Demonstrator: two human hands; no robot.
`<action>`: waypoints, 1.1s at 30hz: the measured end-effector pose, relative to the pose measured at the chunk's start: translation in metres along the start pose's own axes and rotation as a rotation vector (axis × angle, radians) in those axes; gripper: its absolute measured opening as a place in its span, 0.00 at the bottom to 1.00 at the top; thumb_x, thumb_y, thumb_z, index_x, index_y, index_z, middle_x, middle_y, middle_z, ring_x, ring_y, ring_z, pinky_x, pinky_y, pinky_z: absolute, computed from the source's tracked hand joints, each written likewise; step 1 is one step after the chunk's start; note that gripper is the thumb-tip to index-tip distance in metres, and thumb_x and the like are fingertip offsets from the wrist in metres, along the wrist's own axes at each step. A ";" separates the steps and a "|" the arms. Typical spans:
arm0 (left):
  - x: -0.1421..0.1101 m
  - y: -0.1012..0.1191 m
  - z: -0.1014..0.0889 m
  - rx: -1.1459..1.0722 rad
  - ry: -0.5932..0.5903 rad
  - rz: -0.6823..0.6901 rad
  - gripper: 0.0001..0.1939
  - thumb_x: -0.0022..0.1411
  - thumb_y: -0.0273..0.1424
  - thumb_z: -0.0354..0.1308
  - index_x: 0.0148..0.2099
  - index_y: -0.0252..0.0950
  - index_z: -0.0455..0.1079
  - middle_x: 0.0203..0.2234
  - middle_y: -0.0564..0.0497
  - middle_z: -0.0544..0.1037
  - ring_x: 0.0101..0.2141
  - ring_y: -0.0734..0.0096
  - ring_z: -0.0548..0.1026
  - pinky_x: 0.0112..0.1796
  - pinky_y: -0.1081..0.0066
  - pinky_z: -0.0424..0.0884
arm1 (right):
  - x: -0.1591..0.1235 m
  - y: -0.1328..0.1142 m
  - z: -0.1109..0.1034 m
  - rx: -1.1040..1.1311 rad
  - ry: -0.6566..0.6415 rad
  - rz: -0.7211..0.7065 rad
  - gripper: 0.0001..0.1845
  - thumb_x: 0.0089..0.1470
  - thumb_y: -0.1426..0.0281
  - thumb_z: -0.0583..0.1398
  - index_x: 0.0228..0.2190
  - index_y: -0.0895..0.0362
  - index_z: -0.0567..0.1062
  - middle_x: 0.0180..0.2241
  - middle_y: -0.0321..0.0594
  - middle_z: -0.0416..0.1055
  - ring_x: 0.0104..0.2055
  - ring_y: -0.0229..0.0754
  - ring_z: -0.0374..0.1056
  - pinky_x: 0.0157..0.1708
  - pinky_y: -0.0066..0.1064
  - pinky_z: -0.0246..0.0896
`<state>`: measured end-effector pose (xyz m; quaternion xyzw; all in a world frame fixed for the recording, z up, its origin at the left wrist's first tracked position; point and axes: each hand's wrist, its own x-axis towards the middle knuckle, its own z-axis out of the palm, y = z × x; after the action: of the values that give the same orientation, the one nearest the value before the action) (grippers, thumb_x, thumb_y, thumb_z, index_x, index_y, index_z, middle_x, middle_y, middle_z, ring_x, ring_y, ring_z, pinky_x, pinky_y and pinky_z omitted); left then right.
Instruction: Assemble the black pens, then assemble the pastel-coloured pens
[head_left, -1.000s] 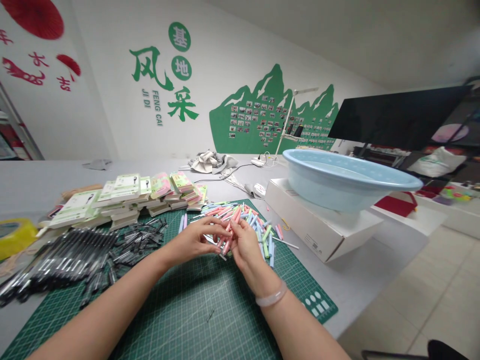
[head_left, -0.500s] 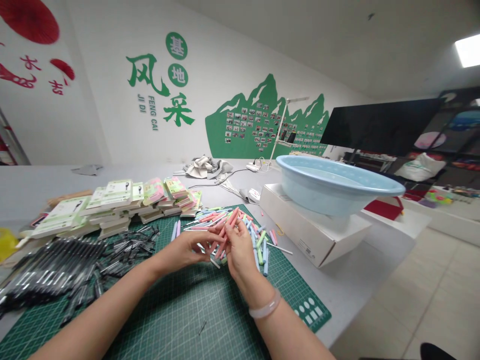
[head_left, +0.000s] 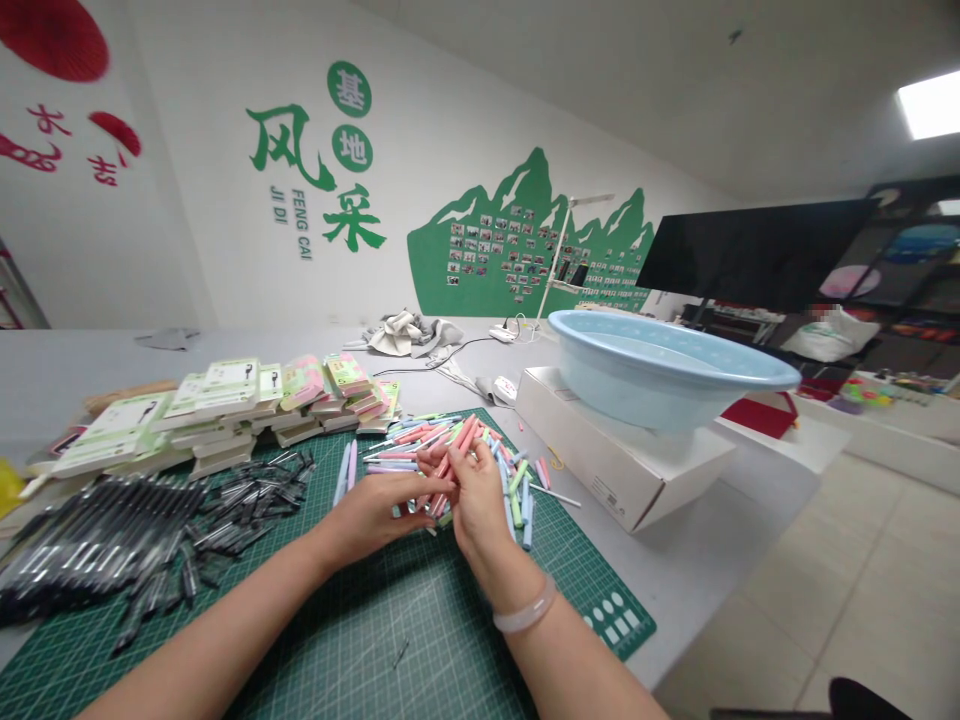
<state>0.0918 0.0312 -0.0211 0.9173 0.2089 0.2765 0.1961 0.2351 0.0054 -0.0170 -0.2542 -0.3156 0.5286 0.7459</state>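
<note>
Several pink pens (head_left: 460, 440), or their barrels, are bunched in my right hand (head_left: 478, 492), whose fingers wrap round them. My left hand (head_left: 384, 505) reaches in from the left, its fingertips pinched at the lower ends of the same bunch; the exact contact is partly hidden. Beneath and behind both hands spreads a loose pile of pink, blue and green pen parts (head_left: 520, 490) on the green cutting mat (head_left: 420, 640). Two lilac and blue pens (head_left: 344, 472) lie left of the pile, just beyond my left hand.
Many black clear-barrelled pens (head_left: 112, 540) lie in a heap at the left. Stacked small boxes (head_left: 225, 395) stand behind them. A blue basin (head_left: 660, 375) rests on a white box (head_left: 619, 450) at the right. Cloth gloves (head_left: 409, 333) and a cable lie farther back.
My left fingers have shifted slightly along the pink bunch, closer to my right hand. The whole view has moved a little; the right hand keeps its hold.
</note>
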 end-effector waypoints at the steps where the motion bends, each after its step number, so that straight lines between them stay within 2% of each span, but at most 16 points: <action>1: 0.000 0.000 0.000 0.002 0.002 -0.002 0.21 0.58 0.31 0.57 0.55 0.44 0.66 0.45 0.51 0.76 0.43 0.68 0.74 0.45 0.72 0.66 | 0.000 0.000 0.000 -0.005 -0.009 -0.005 0.11 0.48 0.70 0.62 0.33 0.56 0.65 0.26 0.36 0.74 0.31 0.44 0.74 0.38 0.42 0.70; 7: 0.000 0.000 0.000 -0.013 0.017 -0.031 0.20 0.59 0.31 0.56 0.54 0.44 0.67 0.46 0.51 0.76 0.44 0.68 0.73 0.45 0.71 0.67 | 0.000 0.000 0.000 -0.024 -0.016 -0.014 0.11 0.48 0.68 0.62 0.33 0.55 0.65 0.26 0.36 0.74 0.30 0.43 0.74 0.36 0.39 0.70; 11: 0.000 -0.002 0.000 -0.083 -0.005 -0.029 0.23 0.56 0.34 0.59 0.55 0.43 0.66 0.47 0.49 0.75 0.44 0.68 0.73 0.43 0.72 0.68 | 0.000 -0.001 0.000 -0.024 0.007 -0.012 0.10 0.48 0.69 0.62 0.32 0.55 0.65 0.26 0.36 0.74 0.29 0.42 0.74 0.36 0.39 0.70; 18: 0.000 -0.002 -0.003 -0.072 -0.032 -0.033 0.24 0.55 0.35 0.60 0.55 0.44 0.66 0.48 0.49 0.75 0.47 0.65 0.72 0.48 0.68 0.65 | 0.001 0.002 0.000 -0.029 0.026 0.004 0.11 0.46 0.68 0.63 0.31 0.56 0.65 0.24 0.36 0.74 0.31 0.44 0.74 0.37 0.41 0.70; 25: 0.001 0.003 -0.007 -0.106 -0.075 -0.059 0.26 0.54 0.35 0.61 0.56 0.46 0.65 0.48 0.50 0.74 0.45 0.66 0.72 0.41 0.73 0.68 | 0.001 0.000 -0.002 0.015 0.039 0.049 0.10 0.45 0.70 0.64 0.29 0.56 0.66 0.25 0.37 0.74 0.30 0.43 0.74 0.37 0.41 0.70; 28: 0.001 0.005 -0.006 -0.120 -0.059 -0.091 0.24 0.55 0.34 0.60 0.56 0.45 0.66 0.45 0.49 0.75 0.41 0.67 0.72 0.38 0.74 0.68 | 0.003 -0.001 -0.003 0.051 0.013 0.095 0.11 0.45 0.71 0.64 0.33 0.57 0.70 0.26 0.38 0.75 0.32 0.43 0.74 0.40 0.41 0.69; 31: 0.002 0.008 -0.004 -0.240 -0.024 -0.126 0.24 0.55 0.32 0.60 0.55 0.44 0.66 0.45 0.49 0.75 0.41 0.67 0.72 0.37 0.73 0.69 | 0.006 -0.001 -0.008 0.090 0.003 0.142 0.14 0.43 0.71 0.65 0.35 0.58 0.72 0.28 0.39 0.76 0.35 0.44 0.74 0.41 0.39 0.68; 33: 0.004 0.008 -0.002 -0.444 0.035 -0.190 0.29 0.54 0.32 0.60 0.58 0.43 0.61 0.45 0.48 0.74 0.41 0.67 0.73 0.35 0.72 0.70 | 0.009 -0.002 -0.012 0.055 0.017 0.154 0.12 0.43 0.71 0.65 0.34 0.58 0.73 0.31 0.41 0.77 0.35 0.43 0.73 0.38 0.35 0.69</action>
<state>0.0965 0.0268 -0.0140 0.8231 0.2317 0.3116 0.4144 0.2473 0.0125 -0.0222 -0.2615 -0.2739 0.5907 0.7126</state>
